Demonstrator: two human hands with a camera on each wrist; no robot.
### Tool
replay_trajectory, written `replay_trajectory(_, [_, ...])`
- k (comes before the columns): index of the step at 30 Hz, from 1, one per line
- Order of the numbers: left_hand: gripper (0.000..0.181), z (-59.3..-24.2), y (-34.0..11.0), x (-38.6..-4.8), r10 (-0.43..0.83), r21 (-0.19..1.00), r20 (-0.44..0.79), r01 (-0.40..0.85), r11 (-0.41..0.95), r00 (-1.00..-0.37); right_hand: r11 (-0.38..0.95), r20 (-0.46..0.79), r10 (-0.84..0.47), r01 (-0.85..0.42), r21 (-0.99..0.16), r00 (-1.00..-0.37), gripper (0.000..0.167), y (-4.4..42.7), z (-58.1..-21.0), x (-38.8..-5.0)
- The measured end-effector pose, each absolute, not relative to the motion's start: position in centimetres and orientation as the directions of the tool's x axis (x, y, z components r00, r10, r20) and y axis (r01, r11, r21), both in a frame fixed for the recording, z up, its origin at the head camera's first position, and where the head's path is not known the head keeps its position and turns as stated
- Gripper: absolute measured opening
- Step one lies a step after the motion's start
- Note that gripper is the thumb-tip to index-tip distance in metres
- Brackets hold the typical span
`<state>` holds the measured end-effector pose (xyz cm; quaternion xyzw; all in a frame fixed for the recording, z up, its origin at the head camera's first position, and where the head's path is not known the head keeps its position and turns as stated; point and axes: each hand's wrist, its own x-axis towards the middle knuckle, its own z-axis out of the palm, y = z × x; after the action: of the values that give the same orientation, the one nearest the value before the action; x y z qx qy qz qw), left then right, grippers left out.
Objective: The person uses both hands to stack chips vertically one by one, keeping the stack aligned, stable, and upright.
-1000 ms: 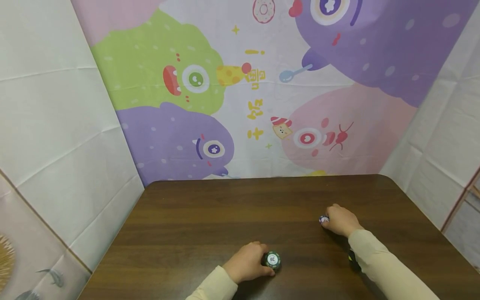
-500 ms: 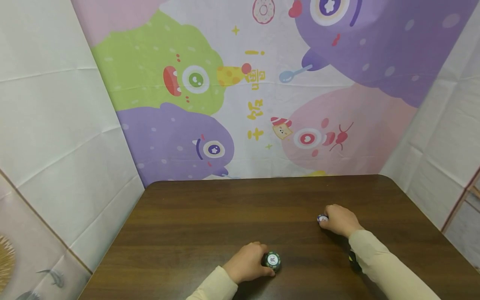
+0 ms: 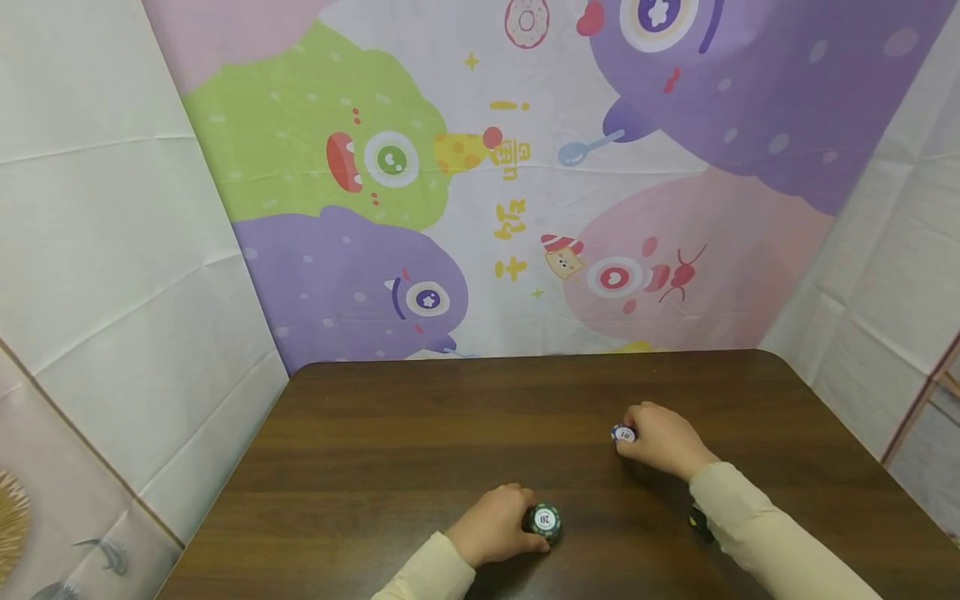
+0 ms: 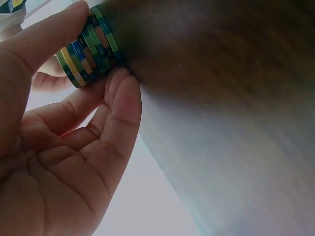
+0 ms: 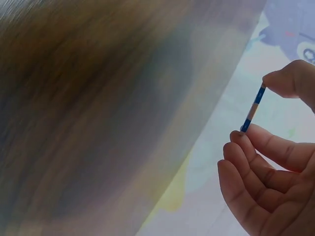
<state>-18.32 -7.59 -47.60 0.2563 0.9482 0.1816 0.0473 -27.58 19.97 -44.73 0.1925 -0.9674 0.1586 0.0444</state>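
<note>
Near the front middle of the table in the head view, my left hand (image 3: 495, 523) holds a stack of poker chips (image 3: 545, 521) by its sides, with a green chip marked 20 on top. The left wrist view shows the layered edges of several chips in this stack (image 4: 91, 49), between thumb and fingertips. Farther back and to the right, my right hand (image 3: 663, 437) pinches a single blue and white poker chip (image 3: 623, 433) marked 10. In the right wrist view this chip (image 5: 253, 108) appears edge-on between thumb and fingertip, apart from the tabletop.
The brown wooden table (image 3: 420, 417) has rounded far corners. Behind it hangs a cloth backdrop (image 3: 517, 317) printed with cartoon monsters, and pale cloth panels (image 3: 127, 250) flank the sides. A dark band with a yellow mark (image 3: 701, 523) shows under the right forearm.
Pinching the blue and white chip, my right hand has moved left, mostly in the last half second. My left hand and the stack have stayed in place.
</note>
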Motion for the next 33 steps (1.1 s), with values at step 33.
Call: replay_trajectory(33, [0.036, -47.7, -7.7, -18.4, 0.507, 0.389, 0.019, 0.473, 0.790, -0.862, 0.678, 0.155, -0.626, -0.631, -0.376, -0.764, 0.026, 12.7, -44.0, -22.5])
